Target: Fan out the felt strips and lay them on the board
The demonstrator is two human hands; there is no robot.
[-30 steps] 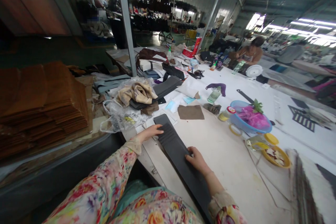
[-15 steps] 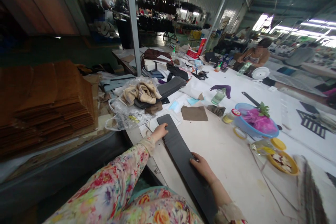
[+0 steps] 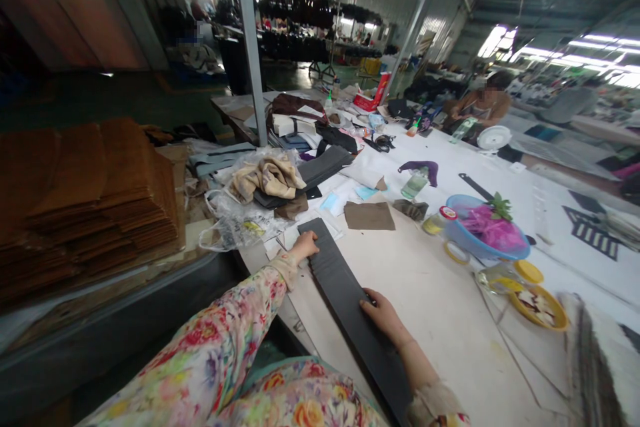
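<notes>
A long stack of dark grey fabric strips (image 3: 345,293) lies slantwise on the pale tabletop, running from my body toward the middle of the table. Its left edge looks ruffled into several layers near the far end. My left hand (image 3: 304,245) grips that far end from the left side, fingers curled over the edge. Farther down, my right hand (image 3: 383,315) holds the right edge, with thumb on top and the other fingers partly hidden. A brown fabric piece (image 3: 369,216) lies flat just beyond the strips.
Stacked brown sheets (image 3: 100,193) stand at the left. Cloth in clear plastic (image 3: 270,177) is heaped beyond my left hand. A blue basin (image 3: 453,240) with pink plastic, a jar (image 3: 435,221) and a yellow bowl (image 3: 555,321) stand on the right. A person (image 3: 483,103) sits across the table.
Almost nothing differs. The whole view has shifted very slightly, and both hands keep their places on the grey strips.
</notes>
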